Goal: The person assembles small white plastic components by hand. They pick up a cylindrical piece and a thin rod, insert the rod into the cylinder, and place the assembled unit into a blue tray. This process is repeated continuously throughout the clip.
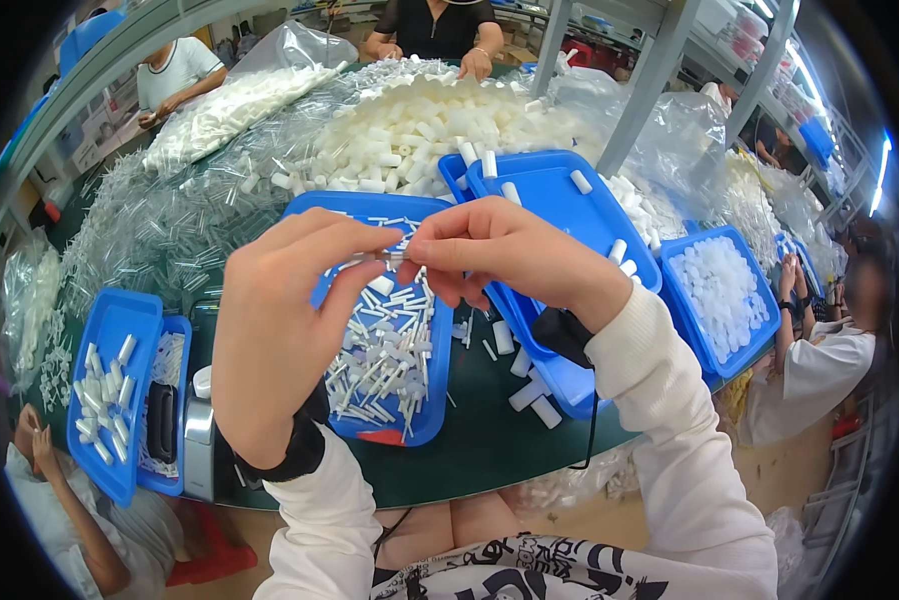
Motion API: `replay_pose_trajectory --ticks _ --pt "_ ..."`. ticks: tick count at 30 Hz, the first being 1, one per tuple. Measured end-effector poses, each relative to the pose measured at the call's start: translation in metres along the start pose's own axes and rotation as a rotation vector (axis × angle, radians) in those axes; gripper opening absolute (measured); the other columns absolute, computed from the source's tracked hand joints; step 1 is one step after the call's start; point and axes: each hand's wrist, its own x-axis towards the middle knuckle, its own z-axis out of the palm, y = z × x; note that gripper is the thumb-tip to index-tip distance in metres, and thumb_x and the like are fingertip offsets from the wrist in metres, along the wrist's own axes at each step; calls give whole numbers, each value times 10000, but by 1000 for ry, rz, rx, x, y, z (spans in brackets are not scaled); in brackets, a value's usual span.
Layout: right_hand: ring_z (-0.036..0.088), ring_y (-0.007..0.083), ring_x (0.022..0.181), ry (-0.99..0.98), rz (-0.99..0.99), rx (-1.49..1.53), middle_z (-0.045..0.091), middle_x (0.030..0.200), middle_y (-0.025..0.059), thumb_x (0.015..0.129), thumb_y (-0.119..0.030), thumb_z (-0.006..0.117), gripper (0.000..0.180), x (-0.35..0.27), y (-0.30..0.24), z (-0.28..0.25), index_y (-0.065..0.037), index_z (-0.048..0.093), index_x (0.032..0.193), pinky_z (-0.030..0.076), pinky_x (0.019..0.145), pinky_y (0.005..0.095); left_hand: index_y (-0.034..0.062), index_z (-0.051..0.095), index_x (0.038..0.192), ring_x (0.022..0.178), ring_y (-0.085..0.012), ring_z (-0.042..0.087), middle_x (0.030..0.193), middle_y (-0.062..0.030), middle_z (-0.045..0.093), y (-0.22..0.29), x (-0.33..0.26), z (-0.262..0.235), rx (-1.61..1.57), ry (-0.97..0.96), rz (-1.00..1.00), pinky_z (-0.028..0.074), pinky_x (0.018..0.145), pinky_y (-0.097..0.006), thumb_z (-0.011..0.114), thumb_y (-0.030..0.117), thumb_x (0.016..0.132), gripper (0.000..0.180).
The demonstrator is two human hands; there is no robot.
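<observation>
Above a blue tray, my left hand (284, 305) and my right hand (514, 245) meet fingertip to fingertip. Between them is a small clear tube (381, 257), pinched at its left part by my left thumb and forefinger. My right thumb and fingers close on its right end, where the fingers hide the detail. Below lies the blue tray (435, 400), holding many thin white sticks (369, 375) and small whitish caps mixed together. A dark band circles each wrist.
Blue trays (559, 190) with a few white cylinders are stacked right of centre. Another tray (719, 295) holds translucent white pieces. Trays with white tubes (104, 400) and a grey device (199, 450) stand left. White cylinders (399, 130) and clear tubes heap behind. Other people sit around.
</observation>
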Motion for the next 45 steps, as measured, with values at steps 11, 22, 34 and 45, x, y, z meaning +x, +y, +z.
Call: replay_pose_trajectory --ticks 11,22,34,45 --pt "505 45 575 239 -182 -147 588 665 -1 850 -217 619 232 -36 1 0 -1 635 764 395 520 191 -9 651 851 641 -158 598 744 -93 602 8 -4 1 -58 -100 -7 448 568 -245 629 -52 713 147" --pt "516 46 655 348 -266 -260 613 761 -7 838 -175 618 153 -41 6 6 -26 622 872 388 566 192 -28 622 870 660 -114 573 776 -66 619 7 -23 -21 -66 -81 -264 433 621 -221 597 -48 743 132" --pt "622 107 751 362 -532 -461 668 838 58 763 3 659 168 -21 9 32 -28 689 926 486 682 228 -40 616 910 729 -109 560 806 -63 601 15 -19 -24 -213 -107 -289 432 673 -223 593 -53 733 179" --pt "628 98 660 471 -430 -287 647 724 42 785 -45 648 82 -48 14 26 -9 621 853 473 595 209 -38 609 814 738 -146 574 773 -78 605 21 -11 -15 -139 -93 -176 417 671 -235 646 -94 660 168"
